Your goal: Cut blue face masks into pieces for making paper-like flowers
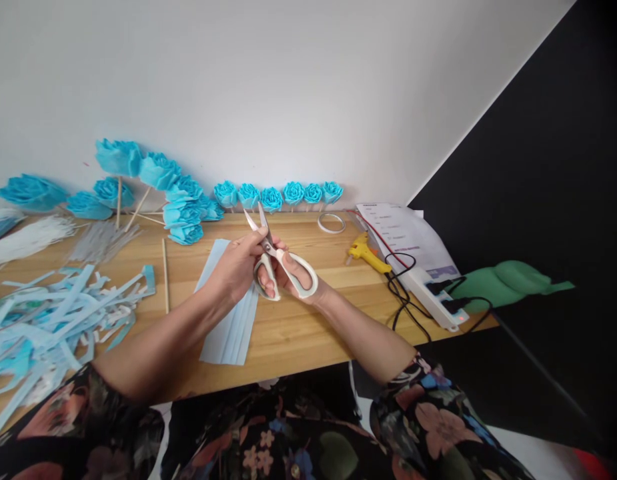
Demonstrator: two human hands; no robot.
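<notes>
A pleated pale blue sheet (228,337) lies flat on the wooden desk (313,333), partly covered by the person's left hand (238,259) and wrist. The scissors (268,247) are held up at the sheet's right side, near its far end, their blades slightly parted and pointing away from the person. The right hand (291,270) has its fingers through both white loops, gripping them; the left hand's fingers are closed on the scissors near the pivot, its thumb against the metal. Just left of the sheet lies a thin wooden stick (165,277), and further left of it a loose heap of blue and white strips (63,327). Beyond the sheet, to its far left, larger blue flowers (183,213) lean in a cluster, some on sticks; a row of six smaller blue flowers (272,199) stands beyond it and to its right, along the wall. Well to the right of the sheet are a silvery ring (332,231), a yellow glue gun (369,253) and, further right, printed papers (408,233), a white power strip (433,300) with black cables plugged in, and a green bag (508,283).
</notes>
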